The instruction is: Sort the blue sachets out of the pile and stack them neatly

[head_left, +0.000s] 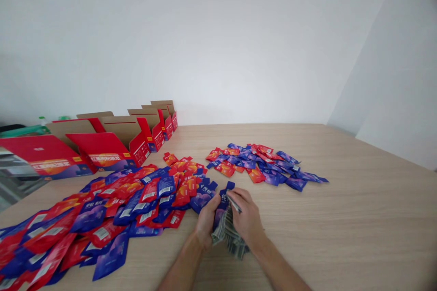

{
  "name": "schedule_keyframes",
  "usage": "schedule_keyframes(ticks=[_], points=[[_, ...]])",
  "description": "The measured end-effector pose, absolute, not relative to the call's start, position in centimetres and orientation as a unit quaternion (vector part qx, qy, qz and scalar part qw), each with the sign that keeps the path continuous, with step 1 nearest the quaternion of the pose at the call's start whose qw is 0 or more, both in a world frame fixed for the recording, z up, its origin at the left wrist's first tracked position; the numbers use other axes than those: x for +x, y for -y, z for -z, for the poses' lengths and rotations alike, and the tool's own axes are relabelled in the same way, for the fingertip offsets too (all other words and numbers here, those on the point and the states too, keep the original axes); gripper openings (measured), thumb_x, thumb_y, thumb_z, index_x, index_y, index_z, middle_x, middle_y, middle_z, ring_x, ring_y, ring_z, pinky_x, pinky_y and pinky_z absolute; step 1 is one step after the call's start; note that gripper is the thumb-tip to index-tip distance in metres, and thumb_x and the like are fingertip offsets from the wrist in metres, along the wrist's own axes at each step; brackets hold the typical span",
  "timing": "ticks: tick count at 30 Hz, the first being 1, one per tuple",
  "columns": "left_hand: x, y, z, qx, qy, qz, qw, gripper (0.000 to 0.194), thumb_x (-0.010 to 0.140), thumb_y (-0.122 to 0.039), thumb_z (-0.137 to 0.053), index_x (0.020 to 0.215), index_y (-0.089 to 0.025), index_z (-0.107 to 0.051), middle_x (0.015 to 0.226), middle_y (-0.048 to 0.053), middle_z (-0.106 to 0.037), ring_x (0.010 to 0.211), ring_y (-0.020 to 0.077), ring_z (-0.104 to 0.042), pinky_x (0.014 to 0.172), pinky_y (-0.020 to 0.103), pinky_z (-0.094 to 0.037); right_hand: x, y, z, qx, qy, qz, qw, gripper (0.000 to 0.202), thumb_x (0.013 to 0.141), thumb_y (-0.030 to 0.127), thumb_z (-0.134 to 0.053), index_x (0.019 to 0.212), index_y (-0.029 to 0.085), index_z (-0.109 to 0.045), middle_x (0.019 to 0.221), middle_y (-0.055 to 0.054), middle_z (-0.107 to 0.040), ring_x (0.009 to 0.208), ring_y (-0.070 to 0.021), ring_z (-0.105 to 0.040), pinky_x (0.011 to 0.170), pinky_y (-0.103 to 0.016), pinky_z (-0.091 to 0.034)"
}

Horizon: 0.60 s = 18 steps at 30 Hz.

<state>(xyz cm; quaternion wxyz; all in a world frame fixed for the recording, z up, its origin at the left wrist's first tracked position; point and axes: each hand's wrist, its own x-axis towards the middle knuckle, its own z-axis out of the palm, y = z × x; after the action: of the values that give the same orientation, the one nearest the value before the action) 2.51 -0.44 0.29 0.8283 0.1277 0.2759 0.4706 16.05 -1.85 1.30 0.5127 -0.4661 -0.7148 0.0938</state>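
My left hand (206, 222) is closed around the left side of a dark blue pouch (221, 209) near the table's front. My right hand (246, 216) is closed at the pouch's right side, with a thin pale edge showing between its fingers. Below and between the hands bunches a grey-green striped bundle (233, 240), blurred; what it is made of I cannot make out. Just left of my left hand lies another blue pouch (202, 196) at the edge of a large heap of red and blue pouches (136, 200).
Open red boxes with brown cardboard insides (105, 150) stand in a row at the back left. A smaller pile of red and blue pouches (252, 163) lies beyond my hands on the wooden table (341, 223). Behind is a white wall (239, 45).
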Motion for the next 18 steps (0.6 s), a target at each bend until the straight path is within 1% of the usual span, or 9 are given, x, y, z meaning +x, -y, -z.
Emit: schedule_keyframes(ticks=[3, 5, 7, 9, 11, 13, 14, 16, 18], points=[[1.7, -0.1, -0.5, 0.162, -0.258, -0.479, 0.823, 0.047, 0.085, -0.042, -0.063, 0.12, -0.012, -0.063, 0.098, 0.012, -0.074, 0.083, 0.0244, -0.071, 0.074, 0.034, -0.057, 14.9, 2.9, -1.9, -0.402, 0.782, -0.151, 0.451, 0.039, 0.085, 0.006, -0.047, 0.111, 0.024, -0.069, 0.109, -0.008, -0.065, 0.104, -0.0202, -0.058, 0.096, -0.036, -0.048], [1.1, -0.5, -0.9, 0.187, -0.256, -0.513, 0.797, 0.049, 0.085, -0.042, -0.062, 0.125, -0.015, -0.06, 0.108, 0.013, -0.072, 0.09, 0.0244, -0.07, 0.076, 0.034, -0.057, 14.1, 3.7, -2.3, -0.367, 0.81, -0.189, 0.417, 0.04, 0.082, 0.003, -0.047, 0.106, 0.025, -0.071, 0.103, -0.005, -0.067, 0.101, -0.0189, -0.059, 0.093, -0.033, -0.049], [0.7, -0.7, -1.2, 0.217, -0.272, -0.549, 0.76, 0.05, 0.085, -0.041, -0.063, 0.129, -0.019, -0.058, 0.116, 0.012, -0.069, 0.097, 0.0247, -0.069, 0.078, 0.033, -0.056, 13.7, 4.1, -2.6, -0.35, 0.817, -0.212, 0.405, 0.04, 0.08, 0.002, -0.047, 0.1, 0.025, -0.072, 0.098, -0.004, -0.068, 0.098, -0.018, -0.059, 0.089, -0.03, -0.049], [0.6, -0.9, -1.3, 0.275, -0.319, -0.576, 0.701, 0.05, 0.084, -0.04, -0.062, 0.13, -0.021, -0.057, 0.121, 0.012, -0.067, 0.105, 0.0256, -0.066, 0.081, 0.034, -0.055, 13.8, 4.2, -2.7, -0.362, 0.806, -0.219, 0.414, 0.039, 0.08, 0.001, -0.046, 0.097, 0.024, -0.073, 0.098, -0.004, -0.068, 0.098, -0.0176, -0.059, 0.088, -0.029, -0.049], [0.7, -1.1, -1.3, 0.384, -0.398, -0.582, 0.596, 0.047, 0.083, -0.035, -0.063, 0.128, -0.021, -0.06, 0.125, 0.011, -0.065, 0.115, 0.0259, -0.061, 0.091, 0.037, -0.051, 14.2, 3.8, -2.7, -0.399, 0.779, -0.211, 0.435, 0.039, 0.08, 0.002, -0.046, 0.098, 0.024, -0.073, 0.099, -0.005, -0.068, 0.098, -0.0177, -0.059, 0.089, -0.029, -0.049], [0.8, -1.3, -1.1, 0.531, -0.476, -0.556, 0.427, 0.044, 0.081, -0.028, -0.063, 0.125, -0.023, -0.063, 0.134, 0.009, -0.059, 0.126, 0.0261, -0.052, 0.105, 0.041, -0.041, 14.9, 3.3, -2.4, -0.45, 0.749, -0.189, 0.448, 0.037, 0.079, 0.003, -0.047, 0.098, 0.023, -0.073, 0.098, -0.006, -0.067, 0.097, -0.0184, -0.06, 0.087, -0.029, -0.049], [0.9, -1.4, -0.9, 0.595, -0.51, -0.525, 0.333, 0.043, 0.081, -0.025, -0.061, 0.124, -0.024, -0.064, 0.138, 0.009, -0.055, 0.13, 0.0265, -0.047, 0.109, 0.043, -0.036, 15.2, 2.9, -2.3, -0.474, 0.736, -0.175, 0.45, 0.036, 0.079, 0.003, -0.048, 0.097, 0.022, -0.073, 0.097, -0.007, -0.067, 0.095, -0.0188, -0.06, 0.086, -0.029, -0.049], [0.8, -1.6, -0.4, 0.677, -0.569, -0.438, 0.163, 0.042, 0.082, -0.018, -0.056, 0.122, -0.026, -0.065, 0.145, 0.008, -0.048, 0.136, 0.0285, -0.039, 0.113, 0.048, -0.029, 15.9, 2.3, -1.9, -0.511, 0.717, -0.148, 0.45, 0.034, 0.078, 0.004, -0.048, 0.094, 0.021, -0.073, 0.095, -0.008, -0.067, 0.092, -0.0196, -0.061, 0.085, -0.029, -0.049], [0.7, -1.9, 0.2, 0.702, -0.624, -0.341, 0.044, 0.041, 0.082, -0.012, -0.051, 0.118, -0.024, -0.067, 0.147, 0.01, -0.045, 0.14, 0.0323, -0.032, 0.113, 0.053, -0.026, 16.5, 1.6, -1.6, -0.535, 0.704, -0.128, 0.448, 0.033, 0.077, 0.004, -0.048, 0.091, 0.02, -0.073, 0.094, -0.008, -0.068, 0.091, -0.0201, -0.062, 0.086, -0.03, -0.049]])
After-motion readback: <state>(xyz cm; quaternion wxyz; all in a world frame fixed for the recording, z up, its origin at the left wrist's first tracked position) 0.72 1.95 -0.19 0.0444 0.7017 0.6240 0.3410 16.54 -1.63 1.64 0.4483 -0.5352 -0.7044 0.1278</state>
